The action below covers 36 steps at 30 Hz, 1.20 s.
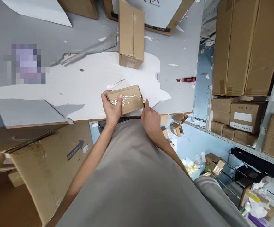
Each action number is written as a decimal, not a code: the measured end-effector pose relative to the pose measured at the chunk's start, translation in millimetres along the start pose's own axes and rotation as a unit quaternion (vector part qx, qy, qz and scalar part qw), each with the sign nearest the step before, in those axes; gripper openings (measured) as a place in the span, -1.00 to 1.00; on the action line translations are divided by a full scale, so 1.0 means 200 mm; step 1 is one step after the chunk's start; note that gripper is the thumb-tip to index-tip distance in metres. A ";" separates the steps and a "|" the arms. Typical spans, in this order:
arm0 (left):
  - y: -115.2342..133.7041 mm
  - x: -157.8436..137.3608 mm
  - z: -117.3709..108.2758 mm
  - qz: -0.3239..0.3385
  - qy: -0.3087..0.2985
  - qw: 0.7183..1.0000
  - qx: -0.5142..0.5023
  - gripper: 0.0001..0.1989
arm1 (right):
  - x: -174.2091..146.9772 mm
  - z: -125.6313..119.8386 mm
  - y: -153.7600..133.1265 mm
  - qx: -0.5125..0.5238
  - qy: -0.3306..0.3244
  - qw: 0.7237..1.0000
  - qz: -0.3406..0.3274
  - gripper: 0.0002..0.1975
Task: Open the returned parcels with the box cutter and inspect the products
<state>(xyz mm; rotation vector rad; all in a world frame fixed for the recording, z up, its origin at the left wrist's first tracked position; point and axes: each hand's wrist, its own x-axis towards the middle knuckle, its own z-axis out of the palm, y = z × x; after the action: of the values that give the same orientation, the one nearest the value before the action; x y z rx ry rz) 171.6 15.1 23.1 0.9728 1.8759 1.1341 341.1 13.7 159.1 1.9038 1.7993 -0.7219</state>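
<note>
A small brown cardboard box with shiny clear tape across it lies tilted near the table's front edge. My left hand is closed around its left end, thumb on top and fingers behind. My right hand is at the box's right end, wrapped round what looks like a utility knife with a black and yellow-green body. Most of that tool is hidden in the fist, and I cannot see its blade. Just behind the box lies a thin strip of clear plastic.
A taller closed carton stands farther back on the table. To the right lies a red and black utility knife. A large open carton is below left. Shelves with stacked cartons rise at right; a blurred patch covers the left.
</note>
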 end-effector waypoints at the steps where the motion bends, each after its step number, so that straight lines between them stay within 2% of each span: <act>1: 0.00 0.00 0.00 -0.001 -0.003 1.000 -0.008 -0.28 | 0.00 0.00 0.00 0.001 0.000 1.000 0.003 -0.27; 14: -0.02 0.00 0.00 -0.002 -0.014 1.000 -0.019 -0.31 | -0.04 -0.04 -0.07 -0.017 -0.005 1.000 0.016 -0.28; 24: -0.03 0.00 -0.01 0.019 -0.004 1.000 -0.019 -0.28 | -0.04 -0.03 -0.08 -0.035 0.007 0.999 0.015 -0.27; 29: -0.01 0.00 -0.01 0.010 -0.001 1.000 -0.004 -0.31 | -0.04 -0.03 -0.11 -0.039 0.005 0.999 0.026 -0.28; 36: -0.01 -0.01 0.00 0.017 0.003 1.000 -0.020 -0.24 | -0.07 -0.05 -0.12 -0.039 -0.008 0.998 0.040 -0.27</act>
<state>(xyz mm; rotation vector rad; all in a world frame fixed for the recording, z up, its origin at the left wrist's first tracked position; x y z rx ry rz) 171.5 12.5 22.5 0.9844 1.8402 1.1908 317.1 11.4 176.3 1.9021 1.7064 -0.6289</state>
